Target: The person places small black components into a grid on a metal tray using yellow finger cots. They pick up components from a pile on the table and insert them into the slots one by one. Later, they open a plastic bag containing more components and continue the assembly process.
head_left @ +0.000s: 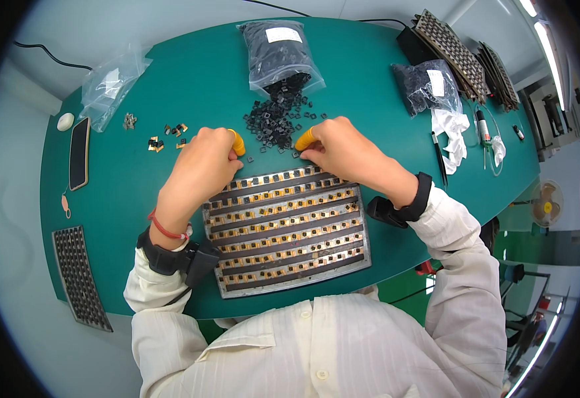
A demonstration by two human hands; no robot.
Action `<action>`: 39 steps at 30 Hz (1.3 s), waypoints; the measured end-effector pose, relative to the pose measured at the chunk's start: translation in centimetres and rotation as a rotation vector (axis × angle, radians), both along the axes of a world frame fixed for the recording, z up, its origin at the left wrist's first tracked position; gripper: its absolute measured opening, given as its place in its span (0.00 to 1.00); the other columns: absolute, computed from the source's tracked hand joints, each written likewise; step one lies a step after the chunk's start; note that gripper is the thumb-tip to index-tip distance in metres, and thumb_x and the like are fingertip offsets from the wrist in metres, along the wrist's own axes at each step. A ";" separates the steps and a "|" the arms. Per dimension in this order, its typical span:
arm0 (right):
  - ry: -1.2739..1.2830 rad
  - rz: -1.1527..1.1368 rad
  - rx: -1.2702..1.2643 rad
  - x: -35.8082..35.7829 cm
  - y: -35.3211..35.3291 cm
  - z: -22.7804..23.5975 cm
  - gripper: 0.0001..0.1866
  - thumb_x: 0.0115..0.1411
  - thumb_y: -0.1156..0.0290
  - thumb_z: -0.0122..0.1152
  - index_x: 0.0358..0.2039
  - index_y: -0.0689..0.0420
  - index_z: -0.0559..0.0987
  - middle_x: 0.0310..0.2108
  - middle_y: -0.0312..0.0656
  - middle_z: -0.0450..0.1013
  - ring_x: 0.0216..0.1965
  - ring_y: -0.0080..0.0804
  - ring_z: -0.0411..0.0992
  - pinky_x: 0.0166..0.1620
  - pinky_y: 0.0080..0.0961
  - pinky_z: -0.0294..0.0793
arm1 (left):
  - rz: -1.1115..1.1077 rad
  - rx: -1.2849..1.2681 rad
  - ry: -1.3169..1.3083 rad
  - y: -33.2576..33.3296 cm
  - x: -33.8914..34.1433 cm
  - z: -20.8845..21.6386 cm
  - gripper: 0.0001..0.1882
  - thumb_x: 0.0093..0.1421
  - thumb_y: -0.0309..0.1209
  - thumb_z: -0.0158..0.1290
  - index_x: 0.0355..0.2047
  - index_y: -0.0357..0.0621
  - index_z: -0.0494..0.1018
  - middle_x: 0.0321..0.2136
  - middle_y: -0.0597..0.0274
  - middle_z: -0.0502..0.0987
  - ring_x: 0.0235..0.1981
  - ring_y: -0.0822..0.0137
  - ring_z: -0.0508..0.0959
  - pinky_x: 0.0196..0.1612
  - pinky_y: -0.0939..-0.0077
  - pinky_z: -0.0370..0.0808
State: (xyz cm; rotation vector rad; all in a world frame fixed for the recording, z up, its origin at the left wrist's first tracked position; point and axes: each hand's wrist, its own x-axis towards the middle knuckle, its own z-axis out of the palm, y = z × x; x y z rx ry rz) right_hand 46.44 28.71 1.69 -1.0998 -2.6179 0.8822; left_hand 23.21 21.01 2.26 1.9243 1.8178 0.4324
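Near on a green table (197, 73), a metal tray (290, 284) holds rows of parts (259, 233). At its far edge, the left hand (204, 162) and right hand (345, 151) curl their fingers; whether they grip anything is hidden. Beyond, black pieces (273, 123) spill from a clear bag (263, 50).

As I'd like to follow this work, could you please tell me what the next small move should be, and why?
Probably the left hand should pinch the loose black part beside it: that part lies apart from the pile, seemingly within easy reach, and the tray is close by. Whether the hand holds anything is hidden.
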 end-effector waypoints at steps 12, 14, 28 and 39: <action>0.152 -0.041 -0.040 0.2 -0.2 -0.9 0.10 0.51 0.73 0.69 0.34 0.64 0.84 0.28 0.53 0.79 0.29 0.46 0.79 0.36 0.34 0.78 | 0.008 0.138 0.096 0.1 1.7 -1.7 0.08 0.51 0.25 0.63 0.29 0.32 0.81 0.23 0.48 0.81 0.25 0.56 0.82 0.30 0.68 0.78; 0.154 -0.023 0.015 0.1 -0.4 -1.1 0.10 0.51 0.74 0.69 0.34 0.65 0.83 0.27 0.52 0.79 0.28 0.45 0.79 0.34 0.33 0.78 | 0.010 0.183 0.122 -0.1 1.8 -2.1 0.08 0.51 0.26 0.63 0.29 0.33 0.81 0.23 0.48 0.81 0.24 0.56 0.82 0.30 0.67 0.78; 0.054 0.139 0.226 -0.4 0.0 -1.4 0.08 0.52 0.74 0.68 0.30 0.65 0.81 0.30 0.49 0.76 0.30 0.45 0.76 0.34 0.36 0.74 | -0.192 0.156 -0.019 -4.4 1.1 -1.2 0.08 0.52 0.28 0.62 0.29 0.33 0.80 0.24 0.55 0.75 0.22 0.57 0.77 0.27 0.67 0.73; 0.092 0.082 0.154 2.0 -4.9 0.0 0.07 0.53 0.75 0.67 0.31 0.66 0.80 0.27 0.46 0.74 0.28 0.40 0.76 0.32 0.31 0.75 | -0.229 0.273 0.040 -5.4 1.6 -2.5 0.12 0.55 0.31 0.61 0.24 0.33 0.77 0.24 0.53 0.74 0.23 0.53 0.76 0.28 0.63 0.73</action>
